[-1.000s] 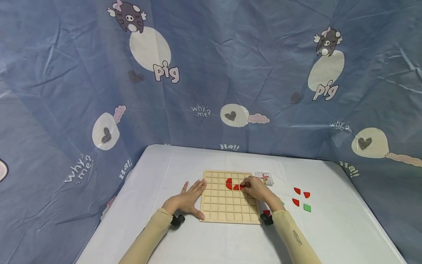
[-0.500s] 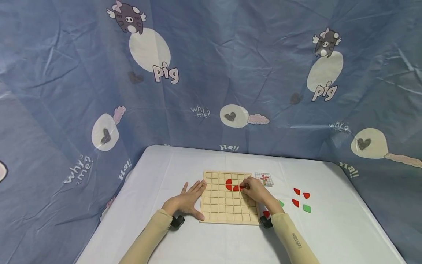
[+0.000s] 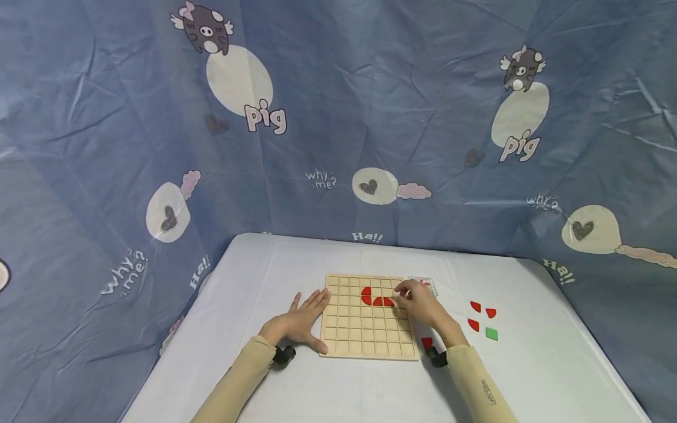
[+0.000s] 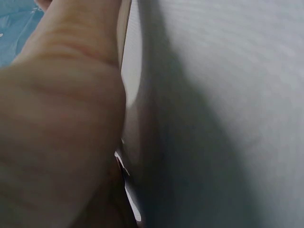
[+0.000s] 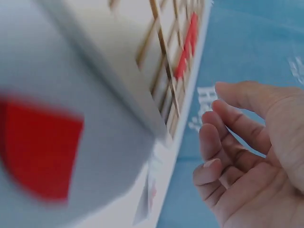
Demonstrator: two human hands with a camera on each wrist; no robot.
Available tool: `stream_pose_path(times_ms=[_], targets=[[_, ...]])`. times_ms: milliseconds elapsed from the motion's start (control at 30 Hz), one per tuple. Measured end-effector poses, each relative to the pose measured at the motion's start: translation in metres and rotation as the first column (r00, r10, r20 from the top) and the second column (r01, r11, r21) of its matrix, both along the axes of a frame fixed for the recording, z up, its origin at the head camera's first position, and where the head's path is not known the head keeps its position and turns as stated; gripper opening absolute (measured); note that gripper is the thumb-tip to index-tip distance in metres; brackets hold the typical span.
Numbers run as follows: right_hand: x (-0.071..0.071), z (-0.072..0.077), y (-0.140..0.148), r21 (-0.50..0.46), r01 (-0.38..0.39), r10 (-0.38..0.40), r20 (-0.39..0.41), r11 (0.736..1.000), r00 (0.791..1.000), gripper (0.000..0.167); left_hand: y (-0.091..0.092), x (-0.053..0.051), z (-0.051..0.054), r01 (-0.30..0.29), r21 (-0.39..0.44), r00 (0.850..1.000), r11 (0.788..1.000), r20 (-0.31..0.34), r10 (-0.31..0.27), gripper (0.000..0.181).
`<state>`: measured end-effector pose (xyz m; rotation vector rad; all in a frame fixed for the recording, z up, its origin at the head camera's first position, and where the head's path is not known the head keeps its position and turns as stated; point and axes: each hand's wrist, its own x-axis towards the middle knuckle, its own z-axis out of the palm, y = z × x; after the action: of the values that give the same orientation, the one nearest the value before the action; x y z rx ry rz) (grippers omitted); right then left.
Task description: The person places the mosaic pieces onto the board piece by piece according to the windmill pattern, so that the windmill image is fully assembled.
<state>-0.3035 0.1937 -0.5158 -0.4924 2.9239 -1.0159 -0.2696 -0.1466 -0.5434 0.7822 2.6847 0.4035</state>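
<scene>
Head view, right hand (image 3: pixel 419 302) at board (image 3: pixel 365 332), backdrop (image 3: pixel 322 88) reading "pig", "Ha!!"

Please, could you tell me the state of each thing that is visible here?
Left hand: fingers spread, touching the board's left edge.
Right hand: fingers loosely bent, holding nothing.
Board: flat on the table, partly filled.
Four red pieces: set in the board's squares.
Four other red pieces: loose on the table.
Green square: loose on the table.
Card: partly hidden by the right hand.

The right hand (image 3: pixel 421 304) partly covers the patterned card (image 3: pixel 431 283), and the right wrist view blurs a red piece (image 5: pixel 42 149).
</scene>
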Motion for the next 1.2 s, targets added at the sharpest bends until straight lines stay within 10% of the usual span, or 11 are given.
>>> stream_pose_path(times_ms=[467,767,1200], targets=[[0.011,0.012,0.086,0.075,0.199,-0.191,-0.099,0.977,0.977,0.010,0.001,0.001,0.003,0.007,0.004,1.000,1.000,-0.003,-0.007,0.134],[0.019,0.002,0.136,0.177,0.274,-0.274,-0.023,0.945,0.961,0.029,0.001,0.000,0.001,0.003,-0.001,1.000,1.000,-0.008,-0.003,0.134],[0.015,-0.010,0.153,0.248,0.291,-0.305,0.018,0.924,0.952,0.034,0.000,-0.001,-0.003,-0.002,-0.007,1.000,1.000,-0.005,0.002,0.135]])
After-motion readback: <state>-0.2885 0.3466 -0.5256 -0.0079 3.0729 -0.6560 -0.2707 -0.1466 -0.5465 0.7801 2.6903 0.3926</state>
